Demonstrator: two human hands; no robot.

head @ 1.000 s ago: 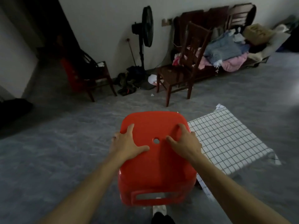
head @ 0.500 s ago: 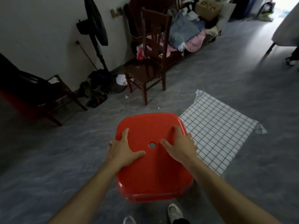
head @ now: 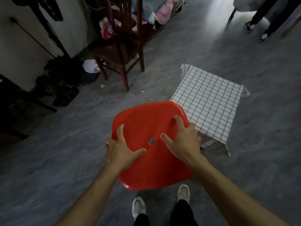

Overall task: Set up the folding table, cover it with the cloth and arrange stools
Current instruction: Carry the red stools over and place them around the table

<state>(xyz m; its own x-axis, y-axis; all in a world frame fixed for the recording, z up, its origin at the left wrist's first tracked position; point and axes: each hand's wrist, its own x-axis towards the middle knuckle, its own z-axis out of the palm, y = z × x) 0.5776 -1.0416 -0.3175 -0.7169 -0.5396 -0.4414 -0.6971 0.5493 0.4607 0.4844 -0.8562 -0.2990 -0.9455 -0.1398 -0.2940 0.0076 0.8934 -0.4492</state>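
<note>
While the left hand (head: 121, 149) grips the stool's (head: 146, 121) left rim, thumb on the seat, the right hand (head: 182, 141) grips the right rim likewise. Stool's near centre; its far-right corner overlaps the cloth's (head: 208, 101) near-left edge in view. Bare floor (head: 65, 160) lies left, and the chair (head: 118, 51) is far, w/ a gap btwn.
</note>
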